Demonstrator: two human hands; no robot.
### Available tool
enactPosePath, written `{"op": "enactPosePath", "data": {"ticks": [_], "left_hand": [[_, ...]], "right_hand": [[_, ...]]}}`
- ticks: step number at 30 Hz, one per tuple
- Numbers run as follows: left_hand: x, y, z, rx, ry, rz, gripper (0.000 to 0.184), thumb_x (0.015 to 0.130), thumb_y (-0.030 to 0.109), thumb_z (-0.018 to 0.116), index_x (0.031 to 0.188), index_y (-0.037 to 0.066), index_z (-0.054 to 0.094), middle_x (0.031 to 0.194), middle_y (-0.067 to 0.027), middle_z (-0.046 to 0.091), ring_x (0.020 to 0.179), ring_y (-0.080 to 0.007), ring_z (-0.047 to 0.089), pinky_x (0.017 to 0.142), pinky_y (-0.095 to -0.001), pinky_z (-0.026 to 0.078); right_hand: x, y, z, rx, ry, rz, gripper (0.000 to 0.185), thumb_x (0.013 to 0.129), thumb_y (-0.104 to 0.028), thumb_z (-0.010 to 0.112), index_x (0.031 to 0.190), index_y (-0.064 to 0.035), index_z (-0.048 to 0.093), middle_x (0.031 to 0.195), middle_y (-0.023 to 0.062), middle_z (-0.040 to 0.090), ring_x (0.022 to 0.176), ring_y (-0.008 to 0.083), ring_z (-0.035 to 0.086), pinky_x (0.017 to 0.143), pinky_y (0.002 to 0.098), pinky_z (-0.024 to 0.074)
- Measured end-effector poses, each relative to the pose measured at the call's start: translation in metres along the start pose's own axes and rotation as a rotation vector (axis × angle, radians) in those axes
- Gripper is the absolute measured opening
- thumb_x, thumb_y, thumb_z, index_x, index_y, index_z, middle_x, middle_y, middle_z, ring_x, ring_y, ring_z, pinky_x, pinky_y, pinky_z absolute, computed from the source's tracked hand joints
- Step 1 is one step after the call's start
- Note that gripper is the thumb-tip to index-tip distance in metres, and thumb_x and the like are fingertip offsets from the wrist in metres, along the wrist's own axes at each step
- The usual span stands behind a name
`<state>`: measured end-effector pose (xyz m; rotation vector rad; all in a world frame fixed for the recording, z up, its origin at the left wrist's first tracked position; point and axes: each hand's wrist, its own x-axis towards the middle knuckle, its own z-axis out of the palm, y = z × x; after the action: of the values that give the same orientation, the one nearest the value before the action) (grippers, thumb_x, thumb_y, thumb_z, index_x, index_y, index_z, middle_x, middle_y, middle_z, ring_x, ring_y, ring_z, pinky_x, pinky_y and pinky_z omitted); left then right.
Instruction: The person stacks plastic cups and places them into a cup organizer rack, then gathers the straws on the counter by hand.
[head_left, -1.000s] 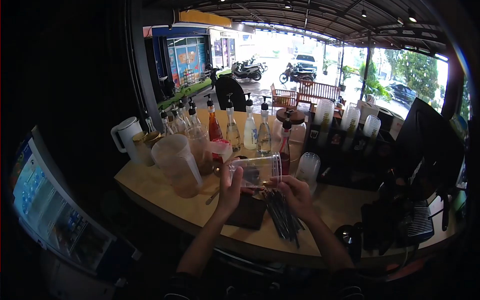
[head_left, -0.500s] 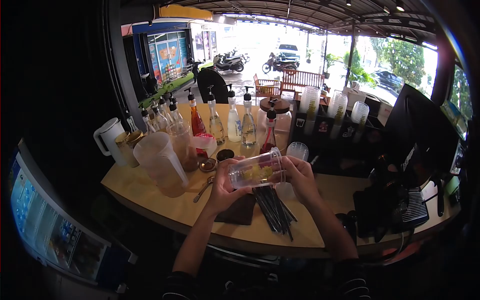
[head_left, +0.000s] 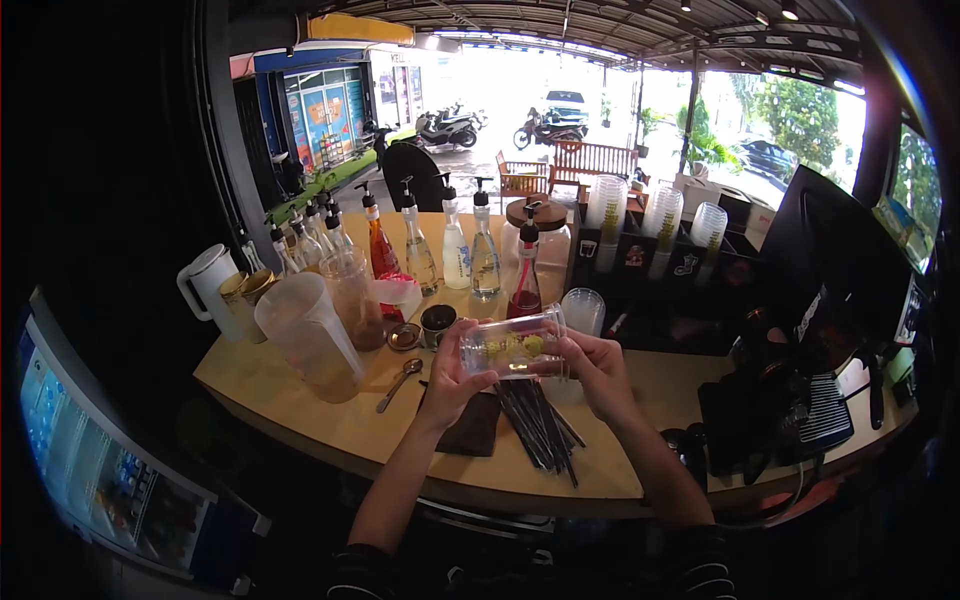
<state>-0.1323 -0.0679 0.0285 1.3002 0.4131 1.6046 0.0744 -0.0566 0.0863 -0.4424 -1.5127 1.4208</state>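
One clear cup (head_left: 512, 346) is being held sideways over worktop (head_left: 325, 422), base (head_left: 469, 350) being gripped by left hand (head_left: 449, 385), rim (head_left: 556, 321) by right hand (head_left: 600, 376), likely for steadiness.

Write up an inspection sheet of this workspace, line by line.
Surface: tan counter, crowded toward the back.
Job's things: clear cup with yellow-green print, held sideways above the counter.
Clutter: dark straws, spoon, pitcher, pump bottles.
Hands: left hand around the base end; right hand at the rim.
Cables: what looks like a cable, lower right; its run is unclear.
Surroundings: lit refrigerator at left; motorbikes and wooden bench beyond.
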Motion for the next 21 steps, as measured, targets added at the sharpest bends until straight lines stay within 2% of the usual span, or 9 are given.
{"op": "enactPosePath", "data": {"ticks": [7,10,17,20,21], "left_hand": [[0.000,-0.008,0.004,-0.001,-0.012,0.004,0.070,0.072,0.004,0.072,0.129,0.010,0.033,0.132,-0.0124,0.037,0.123,-0.0229,0.038,0.103,-0.0369,0.034],[-0.001,-0.010,0.008,-0.116,0.031,-0.032,0.069,0.072,0.004,0.072,0.129,0.009,0.033,0.130,-0.0119,0.039,0.122,-0.0227,0.038,0.103,-0.0368,0.035],[0.002,-0.011,0.007,0.037,0.031,0.036,0.069,0.071,0.003,0.073,0.129,0.008,0.034,0.129,-0.0114,0.039,0.121,-0.0220,0.040,0.102,-0.0359,0.036],[0.007,0.001,0.021,0.109,0.061,0.059,0.068,0.072,0.005,0.072,0.129,0.006,0.034,0.129,-0.0116,0.040,0.120,-0.0211,0.041,0.101,-0.0344,0.036],[0.008,0.003,0.025,0.146,0.093,0.067,0.067,0.073,0.006,0.072,0.129,0.005,0.033,0.128,-0.0117,0.040,0.119,-0.0205,0.042,0.100,-0.0333,0.037]], "right_hand": [[-0.004,0.002,-0.007,-0.019,0.016,-0.011,0.037,0.094,-0.020,0.049,0.122,0.0040,0.049,0.107,0.0125,0.061,0.087,0.0208,0.063,0.078,0.0307,0.0537],[-0.006,0.004,-0.006,-0.039,0.019,-0.055,0.037,0.094,-0.019,0.048,0.122,0.0042,0.049,0.106,0.0122,0.061,0.087,0.0204,0.063,0.077,0.0300,0.0537],[-0.005,-0.002,-0.006,-0.079,0.033,-0.021,0.036,0.094,-0.018,0.047,0.122,0.0045,0.049,0.105,0.0134,0.061,0.087,0.0193,0.063,0.076,0.0288,0.0534],[-0.003,0.003,-0.009,-0.046,0.029,-0.036,0.036,0.094,-0.017,0.046,0.123,0.0048,0.048,0.104,0.0138,0.062,0.087,0.0209,0.064,0.079,0.0303,0.0525],[-0.002,0.009,-0.011,0.077,-0.016,-0.027,0.036,0.094,-0.016,0.046,0.123,0.0048,0.047,0.106,0.0141,0.061,0.092,0.0215,0.062,0.082,0.0311,0.0507]]}}
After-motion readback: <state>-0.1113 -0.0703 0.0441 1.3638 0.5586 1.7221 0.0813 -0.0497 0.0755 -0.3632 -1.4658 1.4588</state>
